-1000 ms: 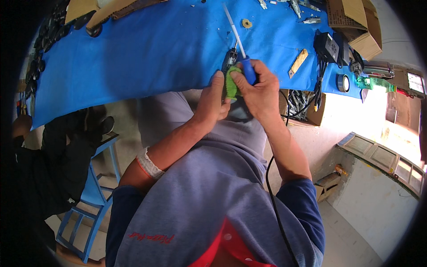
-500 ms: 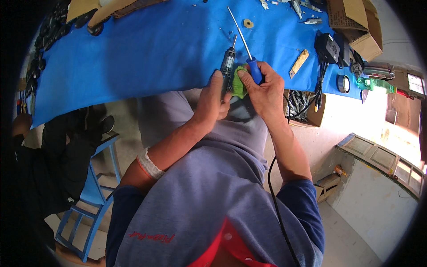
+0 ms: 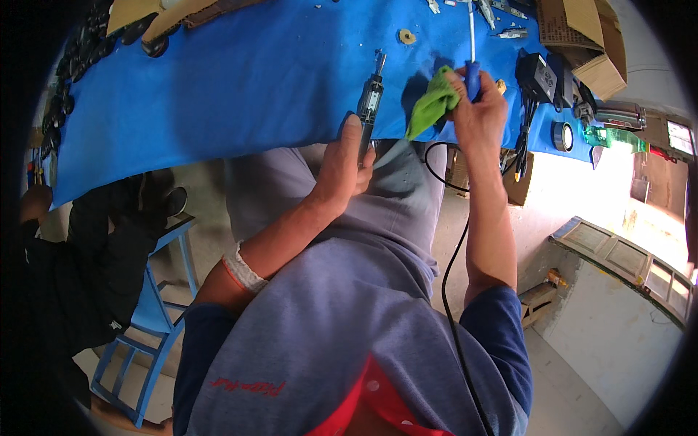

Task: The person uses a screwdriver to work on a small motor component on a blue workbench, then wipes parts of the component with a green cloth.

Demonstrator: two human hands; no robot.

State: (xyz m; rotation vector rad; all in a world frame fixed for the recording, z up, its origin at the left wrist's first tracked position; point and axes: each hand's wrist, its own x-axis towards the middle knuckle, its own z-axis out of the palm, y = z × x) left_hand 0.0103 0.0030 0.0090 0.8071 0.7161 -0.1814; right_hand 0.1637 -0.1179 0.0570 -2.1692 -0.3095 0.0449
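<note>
My left hand (image 3: 345, 161) is closed around a slim dark handheld device (image 3: 370, 102), held upright over the table's front edge. The device has a metal tip at its far end and lighter parts showing along its body; its exact kind I cannot make out. My right hand (image 3: 480, 116) is closed on a blue-handled screwdriver (image 3: 472, 78), whose shaft points away from me. Between the same hand's thumb and fingers hangs a crumpled green cloth (image 3: 434, 103). The cloth and the device are apart.
A blue sheet (image 3: 254, 87) covers the table. Metal parts (image 3: 512, 33), a cardboard box (image 3: 582, 36), a black power adapter (image 3: 536, 77) and a tape roll (image 3: 562, 136) lie to the right. Dark parts (image 3: 69, 80) line the left edge. Another person (image 3: 87, 269) is beside a blue chair (image 3: 153, 305).
My right hand has moved right and away from me with the screwdriver and green cloth, leaving the device's side. My left hand holds nearly the same place.
</note>
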